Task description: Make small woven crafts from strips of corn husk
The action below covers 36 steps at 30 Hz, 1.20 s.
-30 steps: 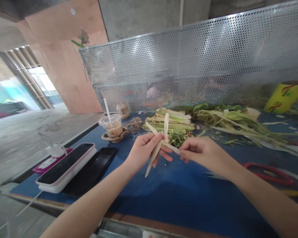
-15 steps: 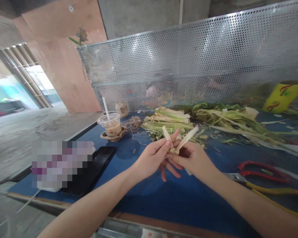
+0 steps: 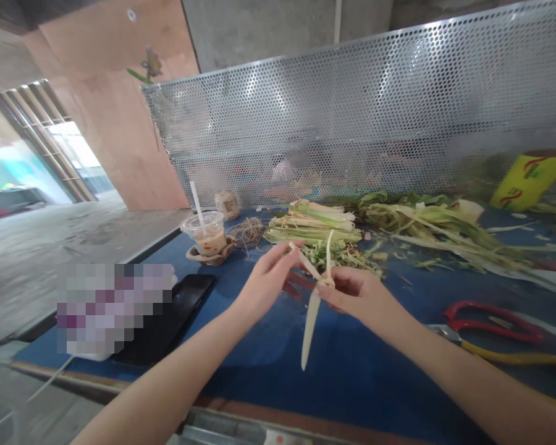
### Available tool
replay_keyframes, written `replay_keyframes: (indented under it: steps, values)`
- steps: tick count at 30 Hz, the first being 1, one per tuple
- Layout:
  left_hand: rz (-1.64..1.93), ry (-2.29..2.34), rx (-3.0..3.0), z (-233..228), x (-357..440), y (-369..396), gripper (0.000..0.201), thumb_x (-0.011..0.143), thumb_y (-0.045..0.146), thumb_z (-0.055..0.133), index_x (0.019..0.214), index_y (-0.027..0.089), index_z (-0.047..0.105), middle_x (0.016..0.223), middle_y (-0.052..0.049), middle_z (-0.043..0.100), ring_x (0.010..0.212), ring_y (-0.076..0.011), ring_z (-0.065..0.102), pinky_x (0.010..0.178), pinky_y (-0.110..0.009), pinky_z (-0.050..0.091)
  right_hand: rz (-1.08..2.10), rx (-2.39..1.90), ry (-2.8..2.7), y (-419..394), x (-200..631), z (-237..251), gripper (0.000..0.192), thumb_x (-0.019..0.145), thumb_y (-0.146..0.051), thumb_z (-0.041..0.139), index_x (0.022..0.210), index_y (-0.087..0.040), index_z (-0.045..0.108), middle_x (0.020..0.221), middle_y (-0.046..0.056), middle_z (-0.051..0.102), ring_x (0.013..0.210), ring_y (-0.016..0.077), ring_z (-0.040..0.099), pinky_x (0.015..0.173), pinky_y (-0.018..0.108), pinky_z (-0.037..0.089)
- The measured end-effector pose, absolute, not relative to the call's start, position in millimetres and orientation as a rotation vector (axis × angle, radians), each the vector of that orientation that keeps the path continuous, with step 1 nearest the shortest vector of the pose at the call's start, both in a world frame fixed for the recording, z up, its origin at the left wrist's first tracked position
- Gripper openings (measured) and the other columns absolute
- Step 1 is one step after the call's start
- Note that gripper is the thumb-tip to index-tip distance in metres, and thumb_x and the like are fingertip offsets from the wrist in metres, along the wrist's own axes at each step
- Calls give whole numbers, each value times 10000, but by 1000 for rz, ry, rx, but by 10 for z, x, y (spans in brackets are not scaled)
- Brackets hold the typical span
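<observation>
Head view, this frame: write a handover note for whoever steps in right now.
Left hand: fingertips pinch one upper end of the pale leaf strips.
Right hand: grip pinched on the spot where the strips cross; one long end hangs down above the blue table.
Nearby: trimmed leaf bundle behind the hands, red-handled scissors to the right, twine coil and iced drink cup to the left.
Done: strips crossed and folded together.
Left: loose ends not tucked in.
</observation>
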<state>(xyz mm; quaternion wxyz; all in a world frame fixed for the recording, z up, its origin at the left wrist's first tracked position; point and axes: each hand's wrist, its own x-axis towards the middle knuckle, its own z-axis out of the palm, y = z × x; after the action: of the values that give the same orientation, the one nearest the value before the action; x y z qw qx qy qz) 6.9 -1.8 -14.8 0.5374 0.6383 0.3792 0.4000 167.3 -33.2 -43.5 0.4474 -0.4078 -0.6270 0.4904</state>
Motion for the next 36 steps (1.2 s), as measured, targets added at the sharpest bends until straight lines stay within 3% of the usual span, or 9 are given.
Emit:
replay_keyframes:
  steps: [4, 9, 17, 20, 23, 26, 29, 33, 36]
  values:
    - [901, 955, 1638, -90, 21, 73, 366, 707, 430, 595, 889, 126, 686, 871, -94, 664, 847, -203, 596, 702, -275, 464, 1156, -1107, -1723, -361, 1661, -438, 197, 738, -354, 566, 710, -159, 555, 590, -38, 415, 527, 78, 384, 501, 218, 330]
    - [923, 881, 2040, -79, 5, 48, 189, 682, 366, 648, 758, 210, 723, 1026, -63, 622, 1000, -211, 543, 861, -299, 418, 1025, -1180, -1861, -417, 1608, -454, 228, 735, -340, 564, 604, -165, 501, 533, -59, 290, 486, 69, 296, 451, 213, 247]
    - [1312, 834, 1997, -86, -29, 47, 146, 735, 308, 611, 746, 193, 699, 904, -49, 637, 896, -176, 576, 841, -302, 435, 1158, -1136, -1792, -411, 1633, -356, 170, 745, -294, 565, 614, -188, 589, 527, -23, 526, 531, 115, 526, 568, 241, 419]
    - [1176, 843, 2021, -76, -34, 42, 210, 765, 330, 575, 899, 197, 668, 1037, -52, 617, 995, -176, 539, 875, -292, 406, 1207, -1118, -1708, -403, 1646, -346, 112, 728, -291, 590, 729, -189, 638, 639, -3, 596, 597, 123, 566, 606, 251, 443]
    - [1236, 1059, 1962, -81, -36, 21, 357, 771, 409, 541, 1048, 184, 562, 1095, -73, 573, 984, -176, 517, 769, -263, 421, 1236, -1083, -1568, -393, 1664, -343, 151, 716, -322, 609, 788, -193, 642, 717, 4, 604, 603, 108, 545, 555, 232, 423]
    - [1203, 1166, 1998, -113, -14, -27, 336, 731, 464, 564, 845, 148, 565, 830, -40, 593, 742, -134, 518, 628, -225, 394, 1237, -1046, -1431, -376, 1686, -347, 199, 680, -362, 649, 790, -196, 645, 645, -20, 568, 527, 73, 467, 472, 203, 351]
    - [818, 1010, 2098, -159, 41, -89, 308, 724, 442, 576, 668, 140, 603, 630, 4, 571, 585, -98, 466, 572, -212, 359, 1257, -1040, -1292, -361, 1701, -377, 234, 620, -369, 701, 752, -188, 633, 601, -32, 551, 504, 65, 444, 453, 201, 313]
    - [700, 882, 2030, -210, 107, -131, 306, 772, 393, 532, 674, 132, 658, 657, -20, 628, 600, -111, 506, 578, -214, 369, 1357, -1012, -1135, -365, 1686, -422, 250, 615, -377, 709, 711, -180, 588, 586, -26, 547, 518, 86, 484, 485, 224, 350]
    - [676, 836, 1973, -232, 115, -132, 309, 754, 408, 554, 667, 131, 662, 664, -33, 645, 607, -118, 529, 582, -213, 384, 1401, -984, -1049, -375, 1652, -427, 265, 625, -389, 701, 675, -176, 552, 476, -63, 428, 439, 62, 388, 445, 218, 329]
